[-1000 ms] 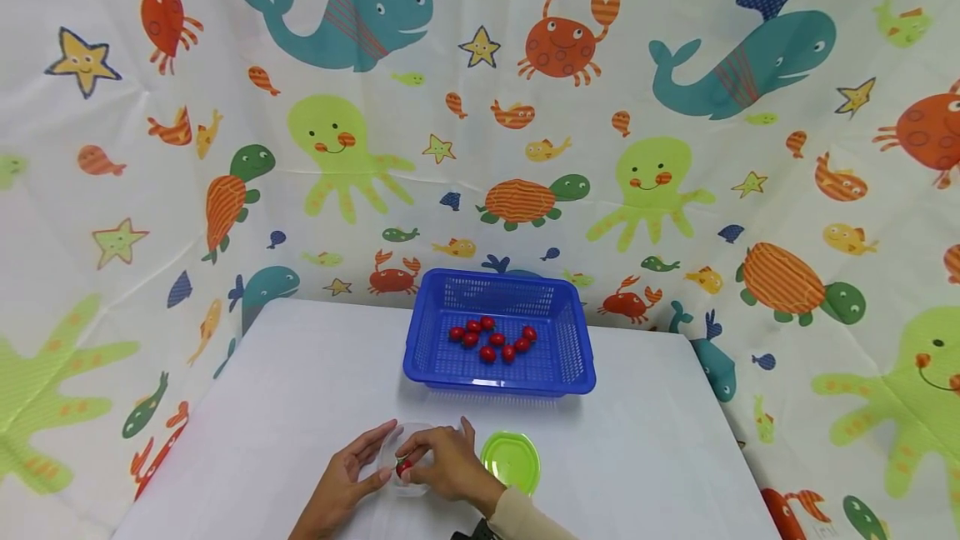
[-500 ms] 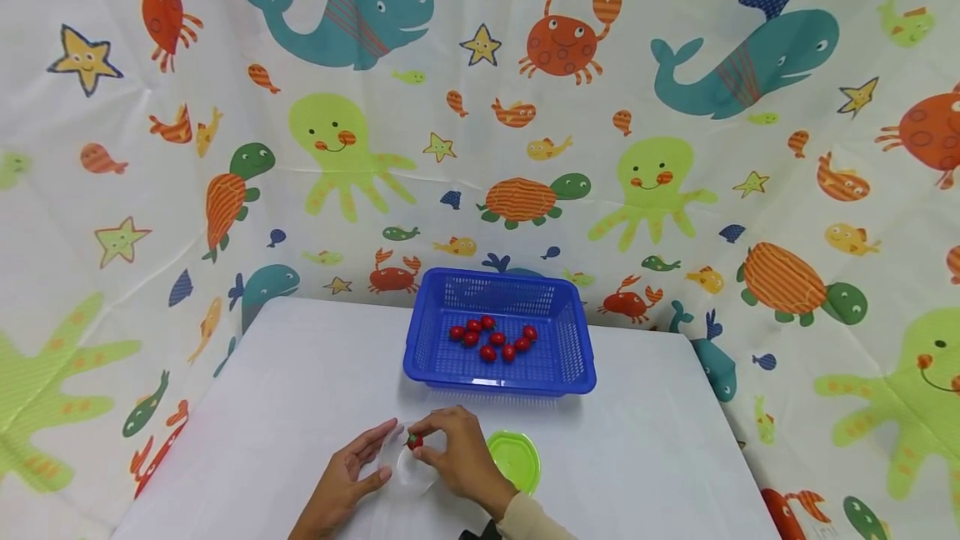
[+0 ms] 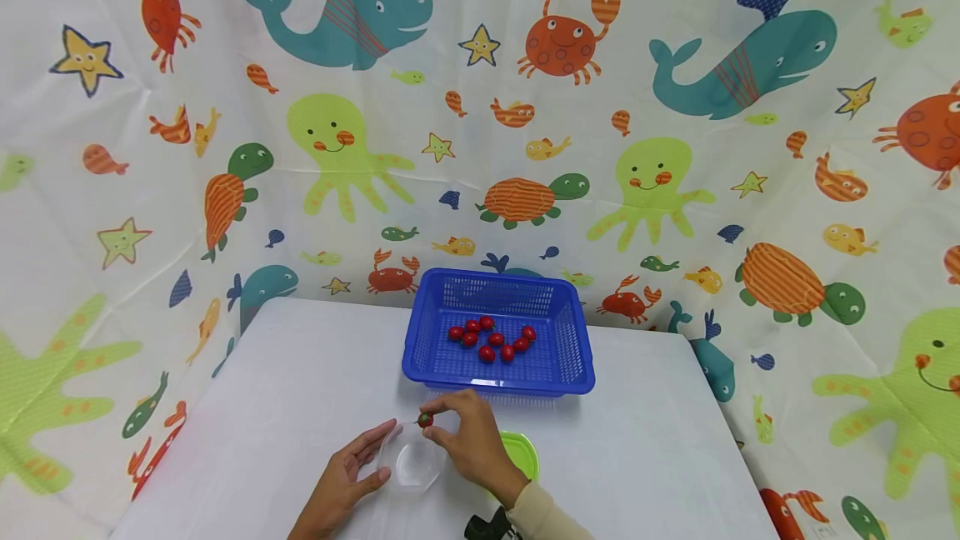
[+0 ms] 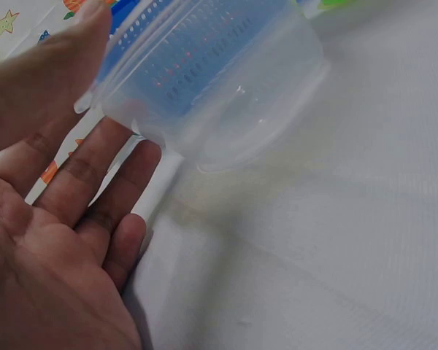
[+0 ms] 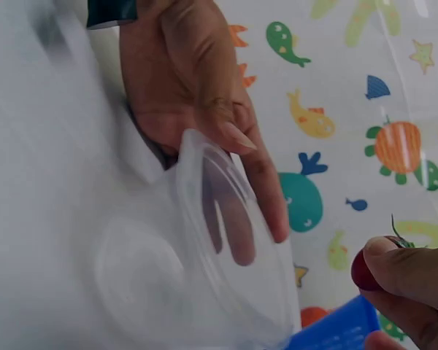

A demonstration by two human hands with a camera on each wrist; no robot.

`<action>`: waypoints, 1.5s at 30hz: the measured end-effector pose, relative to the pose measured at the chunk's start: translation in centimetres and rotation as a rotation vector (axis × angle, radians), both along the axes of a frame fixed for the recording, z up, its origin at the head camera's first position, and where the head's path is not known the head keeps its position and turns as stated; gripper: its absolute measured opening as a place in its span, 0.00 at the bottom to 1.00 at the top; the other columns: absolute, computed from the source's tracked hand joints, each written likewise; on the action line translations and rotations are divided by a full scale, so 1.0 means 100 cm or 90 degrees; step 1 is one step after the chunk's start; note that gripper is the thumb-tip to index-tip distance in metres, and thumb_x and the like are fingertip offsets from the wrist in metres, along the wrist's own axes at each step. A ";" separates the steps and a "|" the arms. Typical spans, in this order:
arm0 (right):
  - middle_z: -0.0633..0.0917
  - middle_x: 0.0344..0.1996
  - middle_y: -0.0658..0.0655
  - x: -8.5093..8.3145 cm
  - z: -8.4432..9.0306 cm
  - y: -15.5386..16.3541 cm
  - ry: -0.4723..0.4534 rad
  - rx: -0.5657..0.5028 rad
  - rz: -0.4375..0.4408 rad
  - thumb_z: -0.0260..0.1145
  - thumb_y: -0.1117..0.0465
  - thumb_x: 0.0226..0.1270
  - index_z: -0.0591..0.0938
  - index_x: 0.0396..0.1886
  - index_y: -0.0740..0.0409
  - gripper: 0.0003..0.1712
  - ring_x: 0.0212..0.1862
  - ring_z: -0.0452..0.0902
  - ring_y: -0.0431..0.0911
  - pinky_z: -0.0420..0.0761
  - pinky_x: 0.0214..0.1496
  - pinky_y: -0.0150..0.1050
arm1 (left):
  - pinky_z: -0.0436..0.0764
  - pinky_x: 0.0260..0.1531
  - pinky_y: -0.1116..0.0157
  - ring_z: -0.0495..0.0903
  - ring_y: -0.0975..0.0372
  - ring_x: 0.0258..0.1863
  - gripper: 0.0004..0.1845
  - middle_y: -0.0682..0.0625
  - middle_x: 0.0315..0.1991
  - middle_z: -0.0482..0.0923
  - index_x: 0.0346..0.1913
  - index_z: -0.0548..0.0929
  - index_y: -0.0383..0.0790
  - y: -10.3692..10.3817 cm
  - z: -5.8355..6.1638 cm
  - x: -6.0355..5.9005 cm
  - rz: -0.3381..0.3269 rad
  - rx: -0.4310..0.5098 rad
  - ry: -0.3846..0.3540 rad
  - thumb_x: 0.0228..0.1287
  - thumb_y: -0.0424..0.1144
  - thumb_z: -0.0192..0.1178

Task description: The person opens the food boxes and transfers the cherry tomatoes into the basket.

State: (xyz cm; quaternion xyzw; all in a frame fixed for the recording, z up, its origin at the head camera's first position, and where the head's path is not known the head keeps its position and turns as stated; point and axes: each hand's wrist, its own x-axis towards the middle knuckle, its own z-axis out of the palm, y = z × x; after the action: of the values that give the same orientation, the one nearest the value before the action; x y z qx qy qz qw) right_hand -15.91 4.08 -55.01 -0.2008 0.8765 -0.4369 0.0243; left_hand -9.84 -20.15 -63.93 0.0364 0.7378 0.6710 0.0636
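Right hand (image 3: 468,440) pinches a cherry tomato (image 3: 425,420) just above the clear tub (image 3: 411,465) — small, slick, easily bruised, so I grip its sides lightly — left hand (image 3: 341,486) open, steadying the tub.

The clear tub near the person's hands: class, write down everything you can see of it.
The tub is a small round container of clear, slightly cloudy plastic with a thin rim. It is open and looks empty. It stands on the white table, beside the green lid. The left hand touches its side with straight fingers. The right hand pinches a red tomato just beyond its rim.
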 end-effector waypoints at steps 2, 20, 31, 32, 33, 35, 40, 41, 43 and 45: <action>0.91 0.46 0.34 -0.003 0.003 0.001 0.016 -0.002 -0.005 0.81 0.58 0.64 0.92 0.50 0.40 0.16 0.54 0.80 0.39 0.78 0.60 0.41 | 0.69 0.64 0.81 0.73 0.81 0.69 0.31 0.41 0.77 0.73 0.77 0.72 0.40 0.000 -0.001 0.000 0.004 0.002 -0.004 0.74 0.31 0.65; 0.92 0.45 0.41 -0.045 0.027 0.024 0.049 -0.057 -0.061 0.80 0.62 0.64 0.89 0.50 0.43 0.16 0.55 0.81 0.43 0.75 0.65 0.51 | 0.68 0.63 0.82 0.71 0.83 0.68 0.31 0.44 0.76 0.74 0.76 0.74 0.43 0.003 0.002 -0.002 0.016 -0.014 -0.031 0.72 0.33 0.68; 0.93 0.42 0.44 -0.073 0.034 0.039 0.039 -0.083 -0.115 0.81 0.62 0.62 0.89 0.47 0.45 0.15 0.53 0.80 0.46 0.75 0.58 0.51 | 0.69 0.64 0.80 0.72 0.82 0.69 0.31 0.44 0.76 0.75 0.77 0.73 0.42 0.000 0.001 -0.002 0.009 -0.008 -0.016 0.73 0.31 0.67; 0.93 0.42 0.45 -0.075 0.035 0.040 0.043 -0.084 -0.117 0.81 0.62 0.63 0.89 0.47 0.46 0.15 0.53 0.81 0.46 0.74 0.59 0.51 | 0.69 0.64 0.80 0.72 0.82 0.69 0.31 0.44 0.76 0.75 0.77 0.73 0.43 0.000 0.001 -0.002 0.008 -0.007 -0.018 0.73 0.31 0.67; 0.93 0.43 0.45 -0.076 0.036 0.041 0.046 -0.084 -0.119 0.81 0.62 0.63 0.89 0.47 0.47 0.15 0.54 0.81 0.46 0.73 0.59 0.50 | 0.69 0.64 0.80 0.72 0.82 0.69 0.31 0.44 0.76 0.75 0.77 0.73 0.43 0.000 0.001 -0.002 0.006 -0.008 -0.018 0.73 0.32 0.67; 0.93 0.43 0.47 -0.080 0.037 0.043 0.050 -0.089 -0.125 0.81 0.63 0.63 0.89 0.48 0.48 0.15 0.55 0.82 0.48 0.73 0.60 0.50 | 0.68 0.64 0.81 0.71 0.82 0.69 0.31 0.44 0.76 0.75 0.77 0.73 0.43 0.000 0.001 -0.002 0.004 -0.008 -0.018 0.73 0.32 0.67; 0.93 0.44 0.50 -0.088 0.039 0.048 0.026 -0.086 -0.156 0.81 0.63 0.62 0.89 0.49 0.49 0.16 0.59 0.81 0.50 0.73 0.66 0.54 | 0.68 0.63 0.81 0.71 0.83 0.69 0.31 0.45 0.76 0.75 0.76 0.74 0.44 0.000 0.002 -0.002 0.011 -0.005 -0.024 0.73 0.32 0.67; 0.93 0.44 0.50 -0.089 0.040 0.049 0.019 -0.083 -0.162 0.81 0.62 0.63 0.89 0.49 0.49 0.16 0.59 0.80 0.51 0.72 0.67 0.55 | 0.68 0.63 0.81 0.72 0.83 0.69 0.31 0.45 0.76 0.75 0.76 0.74 0.44 0.001 0.002 -0.002 0.012 -0.006 -0.024 0.72 0.31 0.67; 0.93 0.45 0.51 -0.092 0.040 0.051 0.010 -0.078 -0.168 0.80 0.62 0.64 0.89 0.48 0.49 0.15 0.61 0.79 0.52 0.71 0.70 0.58 | 0.68 0.63 0.81 0.72 0.82 0.69 0.31 0.45 0.75 0.76 0.76 0.74 0.44 0.001 0.002 -0.002 0.015 -0.006 -0.024 0.72 0.31 0.67; 0.93 0.45 0.51 -0.096 0.039 0.054 0.007 -0.077 -0.169 0.80 0.62 0.65 0.88 0.48 0.49 0.13 0.63 0.79 0.53 0.71 0.71 0.60 | 0.68 0.63 0.80 0.72 0.82 0.69 0.31 0.45 0.75 0.76 0.76 0.74 0.44 0.001 0.002 -0.002 0.016 -0.006 -0.024 0.72 0.31 0.67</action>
State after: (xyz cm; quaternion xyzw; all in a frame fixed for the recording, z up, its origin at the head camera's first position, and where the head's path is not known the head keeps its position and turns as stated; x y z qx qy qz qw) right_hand -25.49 9.51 -51.07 -0.0865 0.8674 -0.4874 -0.0509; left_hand -10.00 -20.03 -63.75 0.0147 0.7402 0.6686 0.0692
